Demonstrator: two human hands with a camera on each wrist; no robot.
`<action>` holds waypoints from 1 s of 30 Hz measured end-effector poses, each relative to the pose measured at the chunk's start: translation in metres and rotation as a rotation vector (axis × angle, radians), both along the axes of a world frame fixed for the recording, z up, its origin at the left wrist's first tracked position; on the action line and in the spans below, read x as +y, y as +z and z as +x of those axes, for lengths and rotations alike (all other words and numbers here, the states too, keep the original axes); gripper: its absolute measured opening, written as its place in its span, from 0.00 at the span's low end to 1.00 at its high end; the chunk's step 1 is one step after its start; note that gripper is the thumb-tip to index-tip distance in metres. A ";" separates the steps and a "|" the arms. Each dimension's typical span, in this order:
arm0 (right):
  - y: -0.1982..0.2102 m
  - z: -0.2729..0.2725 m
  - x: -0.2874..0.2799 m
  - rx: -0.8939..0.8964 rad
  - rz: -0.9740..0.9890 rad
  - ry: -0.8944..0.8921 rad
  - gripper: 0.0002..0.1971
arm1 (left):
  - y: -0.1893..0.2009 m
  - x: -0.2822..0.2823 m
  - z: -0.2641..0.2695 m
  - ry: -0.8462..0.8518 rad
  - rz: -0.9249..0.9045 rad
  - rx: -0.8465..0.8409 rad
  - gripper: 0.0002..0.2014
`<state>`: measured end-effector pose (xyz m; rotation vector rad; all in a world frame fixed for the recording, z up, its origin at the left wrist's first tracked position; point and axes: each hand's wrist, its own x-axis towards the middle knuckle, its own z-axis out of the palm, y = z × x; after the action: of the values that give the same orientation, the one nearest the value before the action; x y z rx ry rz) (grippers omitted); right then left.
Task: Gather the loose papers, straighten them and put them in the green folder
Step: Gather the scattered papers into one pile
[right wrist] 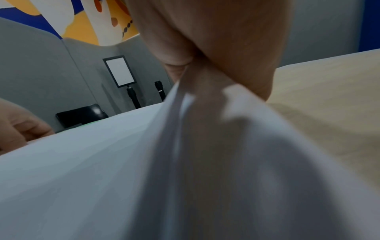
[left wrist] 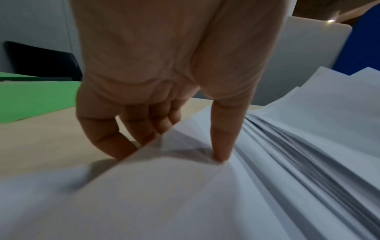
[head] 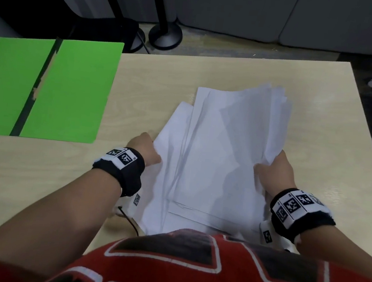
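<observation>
I'm mid-gather: my left hand [head: 148, 147] pinches the left edge of the papers [head: 221, 149], thumb on top, fingers curled under; my right hand [head: 276, 171] grips their right edge, lifting it off the worktop [head: 155, 78]. Sheets sit fanned, uneven. Next I'd square them, then carry them left to the open green folder [head: 71, 89].

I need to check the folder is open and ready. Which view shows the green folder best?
The head view: the green folder lies open, flat on the table's left. The left wrist view catches only a green strip; the right wrist view barely a sliver.
</observation>
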<state>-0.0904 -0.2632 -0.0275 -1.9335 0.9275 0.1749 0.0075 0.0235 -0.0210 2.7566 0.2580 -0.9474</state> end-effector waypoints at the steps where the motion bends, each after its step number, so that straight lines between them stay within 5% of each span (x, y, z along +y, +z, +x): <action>1: 0.001 0.000 -0.001 -0.006 0.011 -0.007 0.24 | 0.000 0.000 0.000 -0.051 -0.002 0.035 0.14; 7: 0.000 -0.001 -0.005 -0.061 0.076 -0.115 0.22 | 0.005 0.003 0.012 -0.109 -0.123 -0.013 0.16; 17: 0.004 0.000 -0.013 -0.059 0.069 -0.167 0.21 | 0.015 0.023 0.039 0.313 -0.256 -0.349 0.15; 20: 0.002 0.000 -0.011 -0.042 0.099 -0.144 0.23 | 0.009 0.017 0.028 0.344 -0.404 -0.186 0.25; 23: 0.003 0.000 -0.007 -0.023 0.118 -0.053 0.25 | -0.003 0.010 0.016 0.200 -0.471 0.024 0.38; 30: 0.004 0.000 0.010 0.011 0.144 0.149 0.26 | 0.004 -0.016 -0.008 0.109 -0.649 0.223 0.30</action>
<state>-0.0903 -0.2536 -0.0232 -1.8691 0.7562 0.3306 -0.0002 0.0077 -0.0174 2.0341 0.1051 -1.0775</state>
